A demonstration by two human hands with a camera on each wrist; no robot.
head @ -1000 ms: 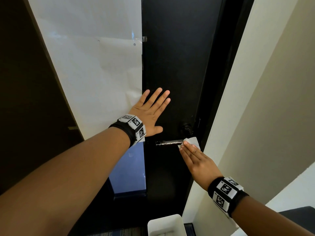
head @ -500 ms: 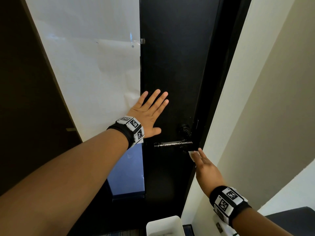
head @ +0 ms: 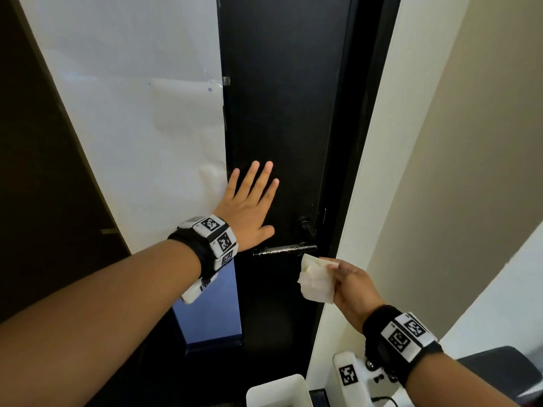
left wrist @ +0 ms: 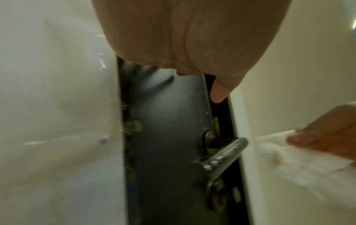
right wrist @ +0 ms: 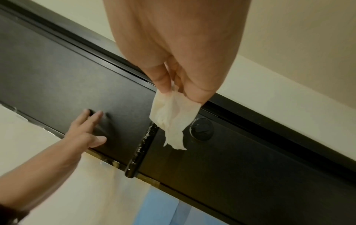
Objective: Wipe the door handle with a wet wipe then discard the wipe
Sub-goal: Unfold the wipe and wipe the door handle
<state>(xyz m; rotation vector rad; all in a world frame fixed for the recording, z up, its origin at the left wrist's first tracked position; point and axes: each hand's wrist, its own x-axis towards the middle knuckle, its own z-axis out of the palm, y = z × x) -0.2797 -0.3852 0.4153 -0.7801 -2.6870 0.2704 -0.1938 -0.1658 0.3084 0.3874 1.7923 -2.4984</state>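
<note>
1. Fingers (right wrist: 163, 82) and thumb of the right hand (head: 352, 286) pinch the wet wipe (head: 316, 282) by one edge, just below the handle (head: 285, 250) and clear of it.
2. Left hand (head: 249, 210) lies flat, fingers straight, on the door (head: 282, 113).
3. Limp, light and damp, the wipe probably holds best bunched.
4. A second ago it was pressed on the handle's right end; now it hangs free, above the white bin (head: 276, 389).

White paper sheet (head: 141, 118) taped over panel left of black door (head: 282, 113). Beige wall (head: 470, 171) right. White bin (head: 277, 390) below.
</note>
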